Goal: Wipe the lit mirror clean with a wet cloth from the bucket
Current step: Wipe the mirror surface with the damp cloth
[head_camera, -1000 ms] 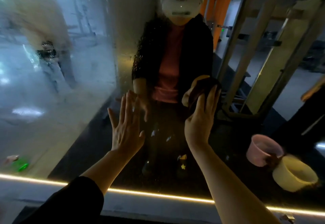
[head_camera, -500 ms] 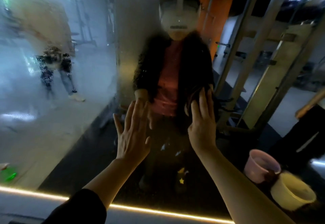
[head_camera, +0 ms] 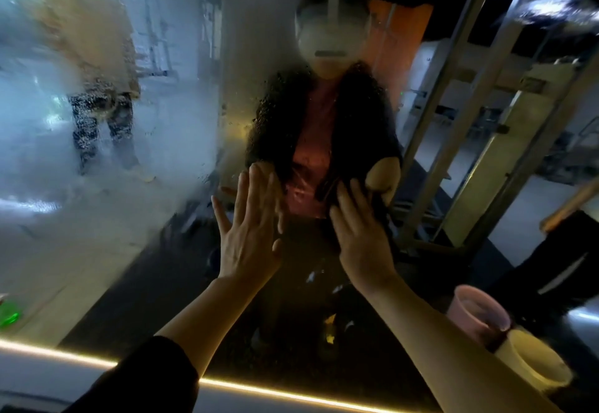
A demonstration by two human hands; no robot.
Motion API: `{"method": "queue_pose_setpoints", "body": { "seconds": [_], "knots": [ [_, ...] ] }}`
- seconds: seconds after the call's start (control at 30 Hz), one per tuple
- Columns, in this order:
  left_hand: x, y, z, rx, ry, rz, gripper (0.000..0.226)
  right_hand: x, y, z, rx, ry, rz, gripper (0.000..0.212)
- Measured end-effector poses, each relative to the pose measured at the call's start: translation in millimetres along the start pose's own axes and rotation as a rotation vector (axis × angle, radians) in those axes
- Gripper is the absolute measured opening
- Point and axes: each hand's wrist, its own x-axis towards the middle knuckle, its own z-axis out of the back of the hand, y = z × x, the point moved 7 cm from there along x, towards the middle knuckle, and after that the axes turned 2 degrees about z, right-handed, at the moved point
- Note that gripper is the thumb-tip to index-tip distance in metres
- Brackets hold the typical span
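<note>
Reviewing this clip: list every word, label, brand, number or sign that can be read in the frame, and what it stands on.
None can be read.
Mirror: fogged and streaked with droplets, so the reflected room carries no legible lettering.
Pink bucket and cream bucket: no label shows.
Dark cloth under the right hand: no print shows.

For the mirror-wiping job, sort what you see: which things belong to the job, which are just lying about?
Belongs:
lit, wet-streaked mirror
dark cloth under right hand
left hand, flat on glass
cream bucket

Lying about:
green object
</note>
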Motion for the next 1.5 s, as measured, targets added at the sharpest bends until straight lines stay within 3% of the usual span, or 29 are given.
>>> {"method": "queue_pose_setpoints", "body": {
  "seconds": [0.07, 0.13, 0.27, 0.33, 0.57, 0.7, 0.77, 0.83, 0.93, 1.0, 1.2, 1.3, 1.4, 1.43, 1.5],
  "knots": [
    [0, 0, 2, 0.013, -0.004, -0.020, 0.123, -29, 20, -17, -0.059, 0.125, 0.177, 0.046],
    [-1, 4, 5, 0.013, -0.014, -0.022, 0.123, -33, 18, -14, -0.038, 0.146, 0.190, 0.048],
    [4, 11, 11, -0.001, -0.028, 0.010, 0.113, 29, -25, 31, 0.033, -0.073, -0.154, 0.045],
    [8, 11, 10, -0.022, -0.016, 0.023, 0.115, 47, -29, 39, 0.038, -0.130, -0.183, 0.041],
    [8, 10, 5, -0.075, -0.029, 0.010, 0.105, 4, 17, 0, -0.029, 0.060, 0.218, 0.049],
    [15, 11, 17, -0.076, -0.137, 0.017, 0.101, 52, -26, 40, 0.052, -0.127, -0.105, 0.054],
    [23, 10, 24, -0.102, -0.190, 0.017, 0.099, 73, -38, 51, 0.037, -0.142, -0.176, 0.055],
    [33, 10, 28, -0.105, -0.209, 0.019, 0.095, 76, -29, 50, 0.018, -0.162, -0.117, 0.042],
    [43, 11, 26, -0.082, -0.176, 0.013, 0.087, 53, 5, 30, 0.009, -0.051, 0.119, 0.056],
    [45, 10, 25, -0.074, -0.149, 0.008, 0.089, 41, 16, 25, -0.012, 0.029, 0.228, 0.053],
    [43, 9, 30, -0.076, -0.171, 0.009, 0.087, 100, -50, 81, 0.085, -0.183, -0.141, 0.052],
    [44, 12, 36, -0.095, -0.210, 0.021, 0.086, 104, -30, 79, 0.041, -0.195, -0.015, 0.045],
    [50, 15, 45, -0.097, -0.240, 0.045, 0.087, 84, 0, 52, 0.052, -0.004, 0.247, 0.052],
    [52, 16, 50, -0.103, -0.248, 0.053, 0.084, 84, -2, 52, 0.076, 0.006, 0.269, 0.052],
    [61, 19, 60, -0.124, -0.269, 0.065, 0.082, 98, -25, 70, 0.112, -0.139, 0.162, 0.045]
  ]
}}
